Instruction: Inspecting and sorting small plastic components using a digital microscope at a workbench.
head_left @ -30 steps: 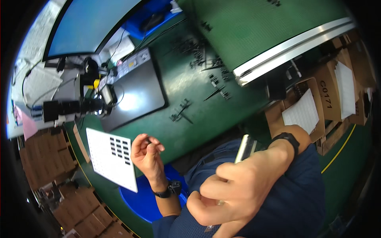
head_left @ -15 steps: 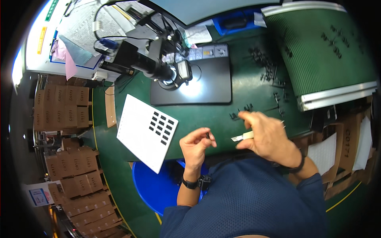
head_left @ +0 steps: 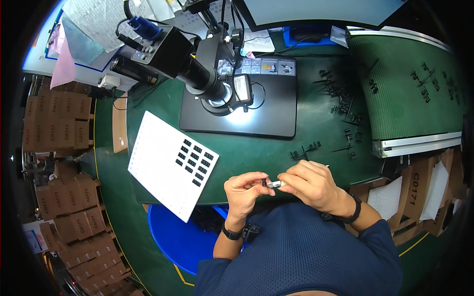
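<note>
Pinched between thumb and fingers of my left hand [head_left: 242, 193] is a small black plastic part [head_left: 264, 182]. My right hand [head_left: 311, 185] grips a utility knife, mostly covered by the fingers; its blade [head_left: 274, 184] lies right against the black part, though I cannot tell whether it cuts in. Left of my hands, a tilted white board [head_left: 158, 163] carries several small black pieces [head_left: 193, 159] set out in rows. Just beyond my right hand lies a branched black plastic runner [head_left: 306, 150].
A microscope [head_left: 200, 79] stands over a black base plate [head_left: 266, 118]. More black runners [head_left: 340, 101] lie at its right, others on a green ribbed conveyor belt [head_left: 400, 108]. A blue bin [head_left: 168, 239] sits below the table edge. Cardboard boxes [head_left: 57, 121] are stacked at left.
My right hand has come left and down, bringing the knife blade from apart to against the black part. The left hand keeps its pinch. The view has shifted slightly.
</note>
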Demonstrator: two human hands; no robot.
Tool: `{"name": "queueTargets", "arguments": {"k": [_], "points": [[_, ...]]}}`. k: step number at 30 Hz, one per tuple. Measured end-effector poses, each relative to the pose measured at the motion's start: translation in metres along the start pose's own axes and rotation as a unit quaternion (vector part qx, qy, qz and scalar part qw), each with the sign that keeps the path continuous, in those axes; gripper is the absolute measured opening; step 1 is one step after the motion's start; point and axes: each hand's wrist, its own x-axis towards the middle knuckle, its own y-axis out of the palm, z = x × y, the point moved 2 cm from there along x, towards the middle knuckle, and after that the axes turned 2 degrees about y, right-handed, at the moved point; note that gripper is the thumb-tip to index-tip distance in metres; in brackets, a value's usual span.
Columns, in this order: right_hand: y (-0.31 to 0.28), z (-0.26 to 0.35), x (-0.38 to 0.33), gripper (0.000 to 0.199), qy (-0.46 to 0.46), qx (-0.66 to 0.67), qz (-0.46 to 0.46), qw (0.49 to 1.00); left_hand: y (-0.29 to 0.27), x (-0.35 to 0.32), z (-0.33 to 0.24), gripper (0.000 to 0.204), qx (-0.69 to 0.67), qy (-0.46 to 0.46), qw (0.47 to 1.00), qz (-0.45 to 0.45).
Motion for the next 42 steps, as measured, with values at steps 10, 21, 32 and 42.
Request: {"name": "queueTargets", "arguments": {"k": [10, 21, 32, 42], "points": [[0.008, 0.002, 0.001, 0.024, -0.016, -0.004, 0.032, 0.999, -0.010, -0.004, -0.002, 0.021, 0.096, 0.015, 0.995, 0.008], [0.008, -0.001, 0.002, 0.022, -0.030, -0.020, 0.023, 0.999, -0.007, -0.002, -0.006, 0.017, 0.175, 0.058, 0.983, 0.014], [0.007, -0.004, -0.006, 0.020, -0.026, -0.125, -0.054, 0.990, -0.006, 0.005, 0.009, 0.017, 0.142, 0.027, 0.989, -0.041], [0.011, -0.037, -0.056, 0.019, 0.048, -0.084, -0.030, 0.995, -0.064, 0.134, 0.019, 0.022, 0.492, 0.173, 0.840, -0.148]]}}
